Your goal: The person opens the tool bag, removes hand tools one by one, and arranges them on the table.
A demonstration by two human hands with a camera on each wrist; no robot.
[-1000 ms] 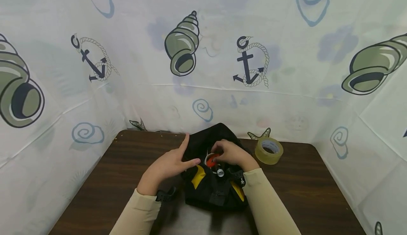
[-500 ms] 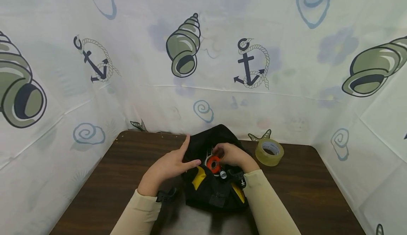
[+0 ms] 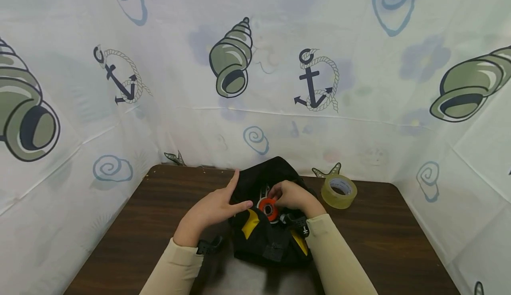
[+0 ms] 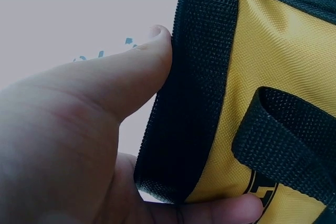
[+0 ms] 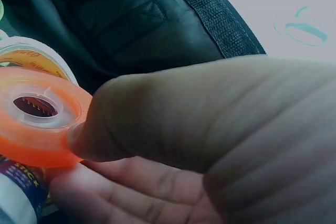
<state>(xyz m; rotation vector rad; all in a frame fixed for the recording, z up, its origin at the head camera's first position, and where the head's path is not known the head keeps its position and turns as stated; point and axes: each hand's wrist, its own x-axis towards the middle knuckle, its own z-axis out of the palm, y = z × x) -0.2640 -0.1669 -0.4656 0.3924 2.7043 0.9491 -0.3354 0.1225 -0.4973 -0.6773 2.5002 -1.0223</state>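
A black bag with yellow panels [image 3: 250, 224] lies unzipped at the middle of the table. My left hand [image 3: 211, 208] is spread at its left side; in the left wrist view that hand [image 4: 79, 103] has its thumb by the zippered black edge [image 4: 194, 77] and a finger against the yellow fabric [image 4: 283, 40]. At the bag's opening my right hand [image 3: 293, 196] pinches an orange ring-shaped roll [image 3: 266, 207]. The right wrist view has this hand [image 5: 173, 124] with thumb on top of the orange roll [image 5: 31, 142] and fingers beneath.
A roll of clear yellowish tape [image 3: 333, 197] stands on the brown table [image 3: 383, 224], right of the bag. Beside the orange roll are a white-rimmed roll [image 5: 47, 51] and a glue stick [image 5: 16, 198]. Patterned cloth [image 3: 179, 82] hangs behind and along the sides.
The orange roll shows more fully at the opening and has turned its face to the head view. The white-capped tube beside it has shifted right. My left hand has hardly moved.
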